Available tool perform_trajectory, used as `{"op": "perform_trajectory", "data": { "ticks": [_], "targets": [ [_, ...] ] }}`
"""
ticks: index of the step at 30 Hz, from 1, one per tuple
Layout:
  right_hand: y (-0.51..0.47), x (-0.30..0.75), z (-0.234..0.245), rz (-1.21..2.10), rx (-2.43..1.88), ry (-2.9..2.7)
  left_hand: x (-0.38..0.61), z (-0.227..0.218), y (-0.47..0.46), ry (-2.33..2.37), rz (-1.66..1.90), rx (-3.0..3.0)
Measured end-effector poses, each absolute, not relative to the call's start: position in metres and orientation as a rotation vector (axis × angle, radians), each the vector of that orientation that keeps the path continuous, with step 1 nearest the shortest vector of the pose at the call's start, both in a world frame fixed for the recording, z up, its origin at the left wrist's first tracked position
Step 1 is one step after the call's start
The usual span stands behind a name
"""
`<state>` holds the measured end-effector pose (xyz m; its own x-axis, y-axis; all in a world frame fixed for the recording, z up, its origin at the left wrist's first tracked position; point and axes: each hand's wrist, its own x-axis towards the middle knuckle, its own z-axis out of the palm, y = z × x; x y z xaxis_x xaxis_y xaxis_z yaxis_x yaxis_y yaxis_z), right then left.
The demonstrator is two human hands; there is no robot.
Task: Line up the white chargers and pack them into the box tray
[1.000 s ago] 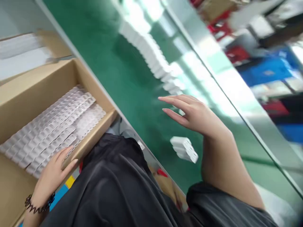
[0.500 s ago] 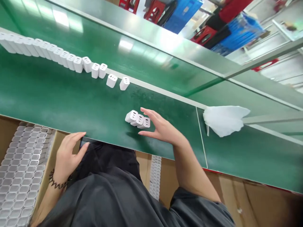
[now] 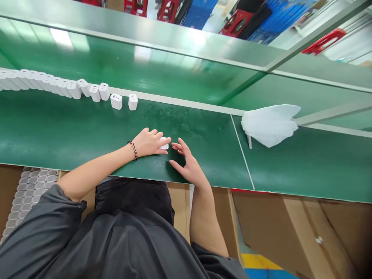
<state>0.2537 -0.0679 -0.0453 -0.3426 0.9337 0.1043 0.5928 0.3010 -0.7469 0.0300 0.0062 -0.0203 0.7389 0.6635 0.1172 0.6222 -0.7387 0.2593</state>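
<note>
My left hand [image 3: 148, 143] reaches over the green bench, its fingers and thumb closed around white USB chargers. The port end of one charger [image 3: 165, 147] shows between its thumb and fingers; the rest is hidden under the hand. Just to the right, my right hand [image 3: 189, 166] is open and empty, thumb and fingers apart, with its palm turned towards that charger. Further back, a row of white chargers [image 3: 74, 90] stands along the pale strip, with two single ones, a charger [image 3: 116, 101] and another charger [image 3: 133, 102], spaced apart at its right end.
A crumpled white sheet [image 3: 269, 124] lies on the right part of the green bench [image 3: 203, 131]. Below the front edge at left is a box of trays with white-grey pieces [image 3: 35, 190]. Cardboard [image 3: 279, 224] stands at lower right. Red stools [image 3: 236, 22] are beyond the partition.
My left hand has moved from the bench's front edge onto the group of chargers. My right hand has drawn slightly back from them, still open. The view has shifted.
</note>
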Motion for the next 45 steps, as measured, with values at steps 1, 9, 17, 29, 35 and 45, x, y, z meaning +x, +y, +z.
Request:
{"op": "perform_trajectory", "data": {
  "ticks": [1, 9, 17, 29, 35, 45],
  "targets": [
    [-0.07, 0.254, -0.044, 0.821, -1.348, -2.032, 0.028, -0.019, 0.007, 1.039, 0.344, 2.683],
    [-0.062, 0.199, 0.015, 0.497, -0.931, -2.227, -0.01, 0.016, -0.042, 0.886, 1.225, 0.901],
    [-0.051, 0.074, 0.068, -0.065, -0.225, -2.775, -0.065, -0.005, -0.121, 1.076, 1.767, 0.386],
    [-0.145, -0.158, 0.012, 0.172, 1.488, -2.614, -0.112, -0.058, -0.392, 2.294, 1.96, 0.299],
    [-0.269, -0.237, -0.072, 0.161, 2.064, -2.471, -0.065, -0.084, -0.549, 3.532, 0.872, -0.407],
    [-0.432, -0.23, -0.189, 0.376, 2.686, -2.283, -0.061, -0.101, -0.559, 3.588, 0.768, -0.298]
  ]
}}
